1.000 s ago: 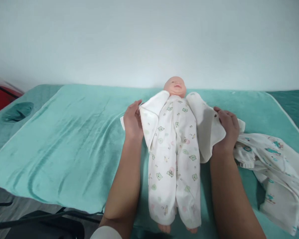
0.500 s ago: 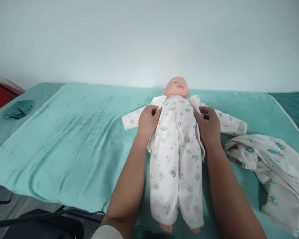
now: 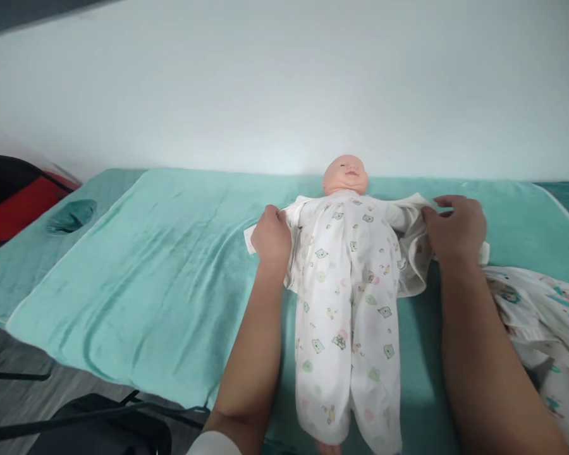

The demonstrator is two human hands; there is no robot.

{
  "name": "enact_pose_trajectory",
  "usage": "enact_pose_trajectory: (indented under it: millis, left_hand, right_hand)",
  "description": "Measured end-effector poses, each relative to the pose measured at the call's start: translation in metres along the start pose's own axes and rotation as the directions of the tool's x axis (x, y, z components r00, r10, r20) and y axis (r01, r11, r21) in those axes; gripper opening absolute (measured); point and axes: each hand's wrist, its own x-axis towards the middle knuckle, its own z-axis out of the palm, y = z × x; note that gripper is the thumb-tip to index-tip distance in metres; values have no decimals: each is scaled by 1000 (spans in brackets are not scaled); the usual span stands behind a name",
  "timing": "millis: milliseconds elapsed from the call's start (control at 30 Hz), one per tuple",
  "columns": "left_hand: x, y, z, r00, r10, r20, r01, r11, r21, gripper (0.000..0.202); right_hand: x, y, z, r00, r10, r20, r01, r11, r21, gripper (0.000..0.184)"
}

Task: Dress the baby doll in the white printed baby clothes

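Observation:
A baby doll (image 3: 345,174) lies on its back on a teal blanket (image 3: 161,265), dressed in a white printed romper (image 3: 346,297). My left hand (image 3: 271,235) is closed on the romper's sleeve at the doll's left side in view. My right hand (image 3: 455,227) grips the other sleeve and the loose front flap, pulling the cloth outward. The doll's arms are hidden under the fabric.
A second white garment with teal prints (image 3: 545,316) lies crumpled at the right. A dark teal cloth (image 3: 71,216) sits at the far left. A red and black object (image 3: 14,196) stands beyond the left edge. Black chair legs (image 3: 85,417) show below.
Both hands moved from the doll's chest outward to the sleeves, the right one pulling the flap open. The view has shifted a little to the left and up.

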Motion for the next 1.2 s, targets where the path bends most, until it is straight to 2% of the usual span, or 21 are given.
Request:
enact_pose_trajectory:
  millis: [67, 133, 167, 200, 267, 333, 367, 533, 633, 733, 833, 967, 1033, 1133, 1200]
  left_hand:
    - [-2, 3, 1, 996, 74, -48, -71, 996, 58, 7]
    - [-4, 5, 3, 972, 216, -90, -211, 976, 63, 15]
    - [-4, 6, 5, 949, 306, -76, -304, 952, 39, 21]
    - [-5, 6, 6, 914, 403, -42, -404, 915, -5, 26]
    - [-5, 6, 8, 818, 573, 47, -565, 817, -117, 34]
    - [-6, 6, 9, 749, 652, 116, -630, 756, -176, 41]
    - [-6, 6, 9, 741, 657, 140, -636, 753, -169, 43]
    - [-8, 7, 6, 808, 545, 226, -564, 825, 27, 57]
    - [-9, 8, 6, 836, 488, 250, -525, 844, 111, 65]
    - [-7, 6, 8, 860, 441, 256, -485, 862, 146, 66]
    - [-2, 0, 10, 892, 396, 218, -429, 893, 135, 65]
    - [5, -10, 10, 956, 266, 128, -279, 955, 100, 61]
    - [7, -12, 10, 965, 234, 119, -246, 965, 91, 58]
    - [6, -10, 10, 968, 219, 122, -229, 971, 72, 53]
    - [5, -8, 9, 971, 210, 116, -218, 974, 59, 48]
  right_hand:
    - [-7, -9, 1, 987, -153, -42, 155, 987, 39, 24]
    - [-18, -27, 5, 939, -336, -65, 342, 935, 99, 30]
    - [-23, -36, 9, 913, -406, -33, 406, 900, 157, 32]
    - [-28, -45, 12, 893, -449, 25, 432, 871, 235, 33]
    - [-34, -56, 19, 873, -464, 152, 384, 845, 371, 32]
    - [-36, -57, 24, 883, -411, 224, 306, 869, 388, 30]
    - [-35, -55, 25, 895, -381, 231, 287, 889, 356, 31]
    - [-25, -45, 32, 903, -331, 272, 300, 942, 150, 38]
    - [-17, -51, 34, 906, -235, 351, 266, 963, -42, 39]
    - [-6, -59, 36, 899, -98, 426, 237, 928, -288, 45]
    - [7, -58, 38, 888, -26, 459, 231, 889, -396, 50]
    - [19, -44, 38, 879, -5, 477, 170, 938, -304, 46]
    - [17, -44, 31, 887, -84, 455, 170, 974, -153, 38]
    - [2, -65, 17, 899, -290, 330, 257, 956, 141, 30]
    - [-10, -93, 12, 855, -414, 311, 334, 900, 281, 30]
